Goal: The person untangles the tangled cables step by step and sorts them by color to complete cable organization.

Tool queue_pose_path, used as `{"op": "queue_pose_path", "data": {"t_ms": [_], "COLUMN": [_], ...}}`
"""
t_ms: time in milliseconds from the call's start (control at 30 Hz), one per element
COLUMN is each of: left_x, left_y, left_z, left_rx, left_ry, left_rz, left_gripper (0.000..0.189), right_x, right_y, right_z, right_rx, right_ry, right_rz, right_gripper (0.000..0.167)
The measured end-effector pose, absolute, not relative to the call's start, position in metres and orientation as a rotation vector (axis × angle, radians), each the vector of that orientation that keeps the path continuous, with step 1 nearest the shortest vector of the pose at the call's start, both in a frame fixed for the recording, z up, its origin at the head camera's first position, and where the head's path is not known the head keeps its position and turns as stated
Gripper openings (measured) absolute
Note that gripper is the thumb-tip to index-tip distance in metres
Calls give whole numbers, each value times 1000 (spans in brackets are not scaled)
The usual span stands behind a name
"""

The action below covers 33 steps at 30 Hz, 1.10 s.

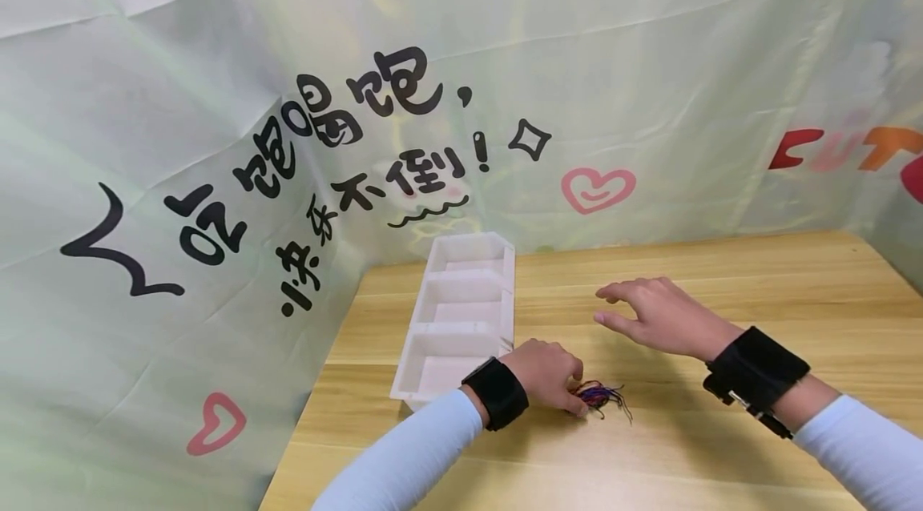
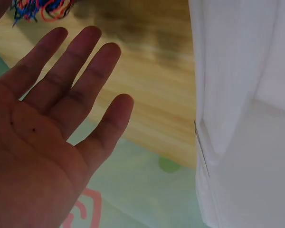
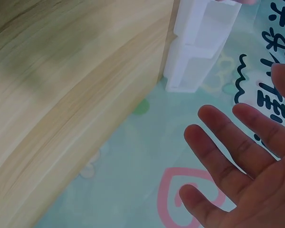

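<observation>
We take the white tray (image 1: 508,301) with 3 compartments as our landmark: the bundle of coloured threads (image 1: 598,396) lies on the wooden table (image 1: 721,271), to the right of the tray's nearest compartment. Our left hand (image 1: 546,373) is between the bundle and the tray, palm down, its thumb and index finger at the bundle's tray-side end. Its fingers are extended and spread, grasping nothing; we cannot tell whether they touch the threads. The bundle's visible long axis runs roughly crosswise to the tray's length, and its loose ends fan out pointing away from the tray, some bending towards us; the tray-side end is partly hidden by the hand. Our right hand (image 1: 667,319), released and loosely spread, hovers above the table, farther right of the tray than the bundle.
</observation>
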State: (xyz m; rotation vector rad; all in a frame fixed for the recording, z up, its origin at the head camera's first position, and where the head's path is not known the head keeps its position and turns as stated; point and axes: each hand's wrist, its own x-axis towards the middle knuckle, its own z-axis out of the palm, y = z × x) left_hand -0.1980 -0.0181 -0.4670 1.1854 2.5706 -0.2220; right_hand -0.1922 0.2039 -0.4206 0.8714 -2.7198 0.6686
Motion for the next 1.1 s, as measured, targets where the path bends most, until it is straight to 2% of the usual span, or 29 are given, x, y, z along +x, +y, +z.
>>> {"op": "queue_pose_path", "data": {"t_ms": [100,333,567,767,967,1100], "left_x": [-194,-188,-191,-201,-204,-205], "left_y": [-17,-18,-24,-27,-32,-35], "left_z": [-470,-469,-450,-432,-424,-419], "left_rx": [1222,1323,1305,1382,1397,1391], "left_ry": [2572,2601,2614,2650,2708,2746], "left_rz": [-297,-464,-98,98,224,351], "left_gripper": [33,26,19,4,12,17], "right_x": [-192,-190,-188,-184,-183,-181], "right_y": [203,202,201,198,194,191], "right_z": [-422,-424,-426,-425,-425,-426], "right_rx": [876,885,913,956,1086,1142], "right_ry": [-2735,-2728,-2767,-2836,-2785,-2760], "right_rz": [672,671,720,825,895,928], "right_gripper": [38,35,38,46,48,39]}}
